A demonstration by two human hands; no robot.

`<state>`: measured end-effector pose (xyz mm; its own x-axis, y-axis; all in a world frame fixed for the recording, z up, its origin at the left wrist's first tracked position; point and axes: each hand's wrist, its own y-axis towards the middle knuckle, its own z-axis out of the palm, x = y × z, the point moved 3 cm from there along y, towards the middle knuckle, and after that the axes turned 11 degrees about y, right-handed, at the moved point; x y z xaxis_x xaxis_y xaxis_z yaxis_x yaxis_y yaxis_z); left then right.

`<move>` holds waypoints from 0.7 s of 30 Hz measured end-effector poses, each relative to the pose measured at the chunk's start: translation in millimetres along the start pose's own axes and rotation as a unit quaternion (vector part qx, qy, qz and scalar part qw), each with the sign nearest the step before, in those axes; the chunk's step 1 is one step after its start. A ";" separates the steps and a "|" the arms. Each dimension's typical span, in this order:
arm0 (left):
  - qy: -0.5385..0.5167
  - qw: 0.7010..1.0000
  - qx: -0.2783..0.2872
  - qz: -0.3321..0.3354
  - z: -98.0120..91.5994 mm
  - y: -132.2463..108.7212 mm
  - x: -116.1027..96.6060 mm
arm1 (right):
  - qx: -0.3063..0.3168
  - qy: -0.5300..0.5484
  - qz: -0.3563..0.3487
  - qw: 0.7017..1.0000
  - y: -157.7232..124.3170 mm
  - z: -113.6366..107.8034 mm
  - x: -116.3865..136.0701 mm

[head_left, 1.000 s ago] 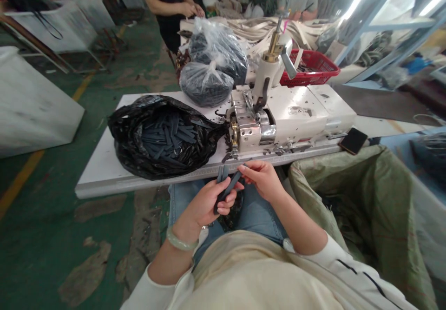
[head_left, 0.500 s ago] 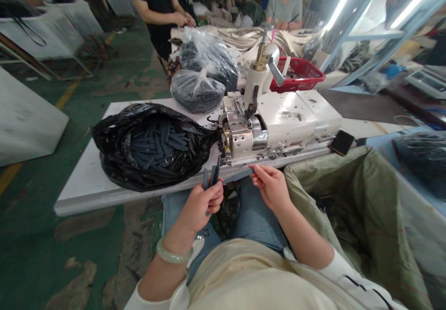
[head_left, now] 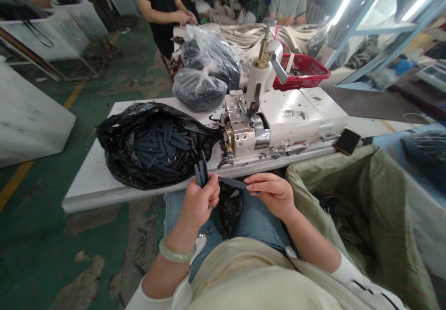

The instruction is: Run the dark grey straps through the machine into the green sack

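Where the left hand wraps its load: the lower ends of a small bundle of flat, dark blue-grey strips are lost behind the fingers, so I can't count them.
Between the knees: something black and shiny, too dark to make out.
Frame edges: a big whitish bin is cut off at the left, and a wide-mouthed, olive-green woven sack at the bottom; its inside is murky.
Left grip: fingers curled firmly round the bundle, whose upper ends stick up beyond the thumb.
Right grip: the right hand pinches one end of a single blue-grey strip between thumb and fingertips.
Single strip: stretched across the gap between the hands, above the lap, its other end at the left fingers; whether they grip it I can't tell.
Black bag: a crumpled black plastic bag, gaping, with loose blue-grey strips heaped inside, just beyond the left hand.
White table: a long white tabletop carries that bag, a cream-coloured metal machine specked with dark scraps, and knotted clear plastic bags of dark contents.
Machine's near corner: a black phone.
Workshop: worn green floor; two co-workers stand or sit beyond, one in a black shirt, one in grey.
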<state>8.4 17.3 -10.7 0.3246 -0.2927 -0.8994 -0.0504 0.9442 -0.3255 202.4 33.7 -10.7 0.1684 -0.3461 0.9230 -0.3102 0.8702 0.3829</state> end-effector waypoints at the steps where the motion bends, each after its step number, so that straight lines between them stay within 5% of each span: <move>1: 0.003 1.000 -0.011 0.013 0.5 0.0 -1.0 | 0.004 -0.007 -0.001 1.000 -2.2 0.5 -0.7; 7: 0.040 0.997 -0.045 0.040 -2.0 2.5 0.4 | -0.001 0.074 0.082 0.994 -7.6 4.3 -21.3; 10: 0.063 0.996 -0.054 0.034 -1.9 5.8 6.5 | 0.061 -0.104 0.056 0.991 -0.9 14.8 -20.3; 15: 0.073 0.996 -0.050 0.007 2.8 11.5 12.8 | 0.121 -0.369 0.064 0.919 19.1 33.0 -21.7; 18: 0.054 0.997 -0.060 0.007 -1.9 14.0 9.3 | 0.034 -0.264 0.131 0.955 43.5 19.3 -28.3; 21: 0.021 0.997 -0.068 0.005 -9.4 15.9 5.7 | -0.075 0.006 0.230 0.970 74.0 -5.6 -38.7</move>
<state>0.6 29.3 -23.8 0.2829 -0.2919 -0.9136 -0.1821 0.9189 -0.3500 178.1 113.4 -18.3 0.0565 0.0935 0.9940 -0.2148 0.9734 -0.0794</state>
